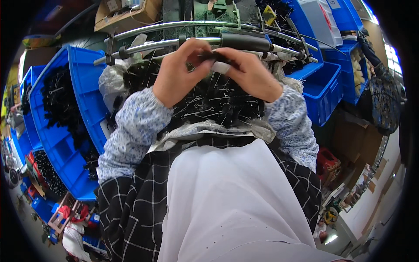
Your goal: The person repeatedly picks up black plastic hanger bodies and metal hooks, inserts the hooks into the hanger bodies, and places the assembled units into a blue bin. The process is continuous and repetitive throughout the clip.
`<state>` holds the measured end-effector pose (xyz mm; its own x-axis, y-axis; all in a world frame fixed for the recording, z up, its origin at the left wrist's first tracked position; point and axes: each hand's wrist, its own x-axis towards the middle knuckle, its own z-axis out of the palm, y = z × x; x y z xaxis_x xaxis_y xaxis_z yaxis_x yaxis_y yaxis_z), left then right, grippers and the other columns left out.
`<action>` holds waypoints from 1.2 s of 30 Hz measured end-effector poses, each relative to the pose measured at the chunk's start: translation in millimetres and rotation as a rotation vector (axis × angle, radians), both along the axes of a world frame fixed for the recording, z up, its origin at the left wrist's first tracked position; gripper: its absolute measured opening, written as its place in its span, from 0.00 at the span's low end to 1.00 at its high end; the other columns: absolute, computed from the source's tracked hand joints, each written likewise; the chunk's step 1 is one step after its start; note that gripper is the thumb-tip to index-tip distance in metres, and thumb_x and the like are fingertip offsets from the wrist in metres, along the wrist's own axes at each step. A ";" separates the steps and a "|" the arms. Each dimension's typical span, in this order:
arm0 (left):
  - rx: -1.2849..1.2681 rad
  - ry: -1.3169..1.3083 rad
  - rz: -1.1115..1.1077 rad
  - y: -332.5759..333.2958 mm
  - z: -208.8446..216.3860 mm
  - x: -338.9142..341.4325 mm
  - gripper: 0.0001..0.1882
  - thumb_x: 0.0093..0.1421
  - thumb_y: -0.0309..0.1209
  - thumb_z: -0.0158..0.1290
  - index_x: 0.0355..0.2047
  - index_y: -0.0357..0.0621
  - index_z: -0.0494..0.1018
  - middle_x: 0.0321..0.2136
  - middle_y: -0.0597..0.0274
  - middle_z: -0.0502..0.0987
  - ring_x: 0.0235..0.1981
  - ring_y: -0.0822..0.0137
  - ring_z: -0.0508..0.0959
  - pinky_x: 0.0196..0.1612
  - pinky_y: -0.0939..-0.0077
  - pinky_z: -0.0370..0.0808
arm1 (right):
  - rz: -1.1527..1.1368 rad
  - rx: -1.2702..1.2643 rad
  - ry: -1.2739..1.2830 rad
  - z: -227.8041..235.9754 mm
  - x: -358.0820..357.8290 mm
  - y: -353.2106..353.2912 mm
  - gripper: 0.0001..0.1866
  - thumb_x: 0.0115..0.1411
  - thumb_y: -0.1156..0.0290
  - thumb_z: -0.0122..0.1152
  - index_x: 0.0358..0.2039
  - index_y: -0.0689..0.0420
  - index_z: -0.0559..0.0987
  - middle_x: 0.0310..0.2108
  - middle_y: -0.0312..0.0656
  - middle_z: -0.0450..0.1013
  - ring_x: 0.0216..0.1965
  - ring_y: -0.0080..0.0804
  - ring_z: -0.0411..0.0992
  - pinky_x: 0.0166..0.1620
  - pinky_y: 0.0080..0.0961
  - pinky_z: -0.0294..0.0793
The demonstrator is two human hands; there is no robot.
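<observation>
My left hand and my right hand meet above a sack-lined heap. Between their pinched fingertips is a small dark bristly piece; its full shape is hidden by the fingers. A white wrap goes round one finger of my right hand. Beneath both hands lies a heap of black brushes with thin metal wire stems, several ending in small loops. The pale plastic sack borders the heap on the side nearest me. Just beyond my fingers runs a metal bar with a dark roller sleeve.
A large blue crate holding black brushes stands at the left. To the right are a blue bin and another crate with pale items. Metal rails cross the far side. A cardboard box sits at the far left.
</observation>
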<state>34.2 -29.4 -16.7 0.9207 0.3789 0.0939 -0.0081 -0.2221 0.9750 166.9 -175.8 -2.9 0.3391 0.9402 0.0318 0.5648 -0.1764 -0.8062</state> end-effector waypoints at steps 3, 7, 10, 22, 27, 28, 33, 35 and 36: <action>0.023 0.025 -0.028 -0.4 -7.0 -17.7 0.19 0.50 0.25 0.57 0.42 0.43 0.65 0.28 0.59 0.72 0.25 0.70 0.75 0.31 0.77 0.73 | -0.181 0.042 -0.306 -15.0 32.9 10.9 0.13 0.55 0.70 0.54 0.42 0.56 0.75 0.34 0.47 0.75 0.36 0.42 0.74 0.39 0.31 0.73; 0.429 0.288 -0.565 -23.8 -33.9 -38.3 0.15 0.52 0.28 0.55 0.40 0.43 0.68 0.33 0.56 0.73 0.34 0.58 0.75 0.38 0.69 0.72 | -0.544 -0.124 -1.014 -54.2 118.7 29.1 0.08 0.55 0.68 0.53 0.35 0.49 0.78 0.29 0.38 0.74 0.32 0.34 0.74 0.35 0.31 0.75; 0.537 0.441 -0.613 -40.4 -44.3 -40.8 0.14 0.53 0.29 0.52 0.41 0.46 0.69 0.33 0.54 0.73 0.36 0.54 0.74 0.39 0.64 0.72 | -0.514 -0.132 -1.083 -62.8 127.8 40.4 0.07 0.55 0.69 0.52 0.31 0.49 0.79 0.28 0.37 0.74 0.31 0.35 0.74 0.36 0.31 0.74; 0.521 0.293 -0.687 -43.5 -60.5 -46.3 0.15 0.48 0.21 0.50 0.38 0.41 0.69 0.33 0.53 0.71 0.35 0.52 0.74 0.39 0.64 0.73 | -0.449 -0.119 -0.965 -90.1 154.0 55.4 0.12 0.55 0.65 0.53 0.40 0.46 0.78 0.33 0.35 0.74 0.35 0.37 0.72 0.45 0.33 0.70; 0.449 0.337 -0.758 -32.4 -60.2 -39.8 0.14 0.49 0.21 0.51 0.38 0.39 0.69 0.33 0.53 0.72 0.36 0.53 0.75 0.38 0.65 0.73 | -0.428 -0.244 -1.014 -79.9 153.6 54.8 0.15 0.55 0.62 0.54 0.44 0.44 0.76 0.40 0.33 0.70 0.41 0.34 0.68 0.46 0.34 0.66; 0.420 0.323 -0.761 -28.8 -61.5 -39.3 0.13 0.49 0.21 0.51 0.38 0.39 0.70 0.33 0.53 0.72 0.36 0.54 0.75 0.38 0.66 0.73 | -0.456 -0.295 -1.013 -71.8 147.9 49.9 0.18 0.54 0.60 0.55 0.47 0.44 0.74 0.41 0.35 0.69 0.43 0.34 0.67 0.46 0.35 0.64; 0.263 0.309 -0.631 -20.7 -50.0 -47.9 0.11 0.47 0.21 0.51 0.33 0.38 0.70 0.29 0.54 0.72 0.30 0.58 0.76 0.34 0.69 0.73 | -0.602 -0.192 -0.894 -87.0 146.8 33.4 0.20 0.50 0.59 0.57 0.44 0.52 0.75 0.41 0.42 0.73 0.46 0.39 0.68 0.46 0.39 0.64; 0.235 0.314 -0.580 -20.5 -44.4 -50.3 0.09 0.45 0.22 0.51 0.30 0.38 0.69 0.28 0.55 0.72 0.30 0.56 0.75 0.34 0.67 0.73 | -0.585 -0.178 -0.809 -87.8 148.9 38.4 0.19 0.50 0.61 0.56 0.43 0.53 0.75 0.40 0.42 0.74 0.45 0.39 0.69 0.45 0.40 0.65; 0.214 0.320 -0.536 -20.9 -42.8 -51.4 0.09 0.45 0.22 0.51 0.29 0.39 0.69 0.27 0.56 0.71 0.29 0.57 0.74 0.33 0.67 0.72 | -0.588 -0.113 -0.862 -91.7 146.0 40.5 0.18 0.49 0.63 0.56 0.41 0.53 0.76 0.36 0.41 0.75 0.43 0.39 0.71 0.44 0.40 0.66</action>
<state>-17.2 -50.3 -59.5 0.9715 -0.1368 -0.1937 0.1115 -0.4574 0.8823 312.9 -135.3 -94.6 0.6477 0.6472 0.4021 0.7407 -0.6584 -0.1335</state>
